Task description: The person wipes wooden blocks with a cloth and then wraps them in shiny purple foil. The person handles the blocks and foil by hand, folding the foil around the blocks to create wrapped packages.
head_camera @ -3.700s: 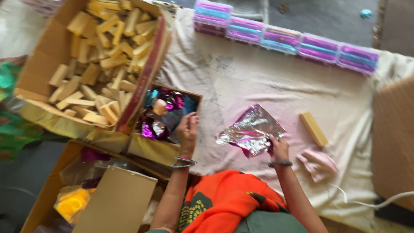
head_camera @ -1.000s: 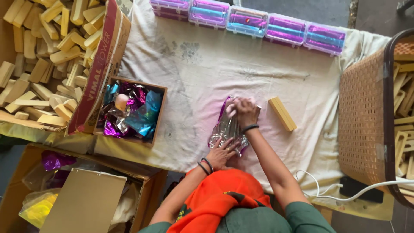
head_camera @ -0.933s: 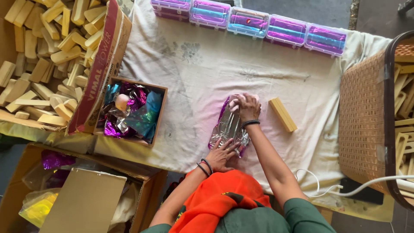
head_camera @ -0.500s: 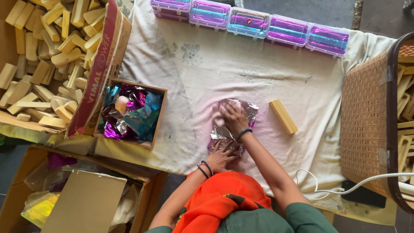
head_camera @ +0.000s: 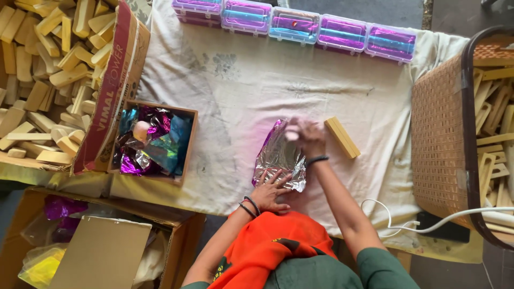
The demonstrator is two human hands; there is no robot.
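Work surface: a stained white cloth [head_camera: 257,80] is spread over the table, with grey floor seen past its far edge.
Large carton [head_camera: 115,91]: set at the left, filled with pale wooden blocks [head_camera: 48,80].
Woven basket [head_camera: 441,134]: placed at the right, with more wooden pieces inside.
Small box [head_camera: 187,140]: left of centre, stuffed with purple, blue and silver foil scraps.
Clear cases [head_camera: 294,25]: 5 are lined up along the far edge, each holding purple and blue foil.
Foil sheet [head_camera: 279,158]: laid flat near the cloth's near edge, silver side up; its long axis runs from the person toward the far edge.
Single block [head_camera: 341,137]: just right of the sheet, lying at a slant.
Left hand [head_camera: 269,188]: pressed open, fingers spread on the sheet's near end.
Right hand [head_camera: 306,136]: blurred at the far end, closed around a pink cloth pad [head_camera: 292,134].
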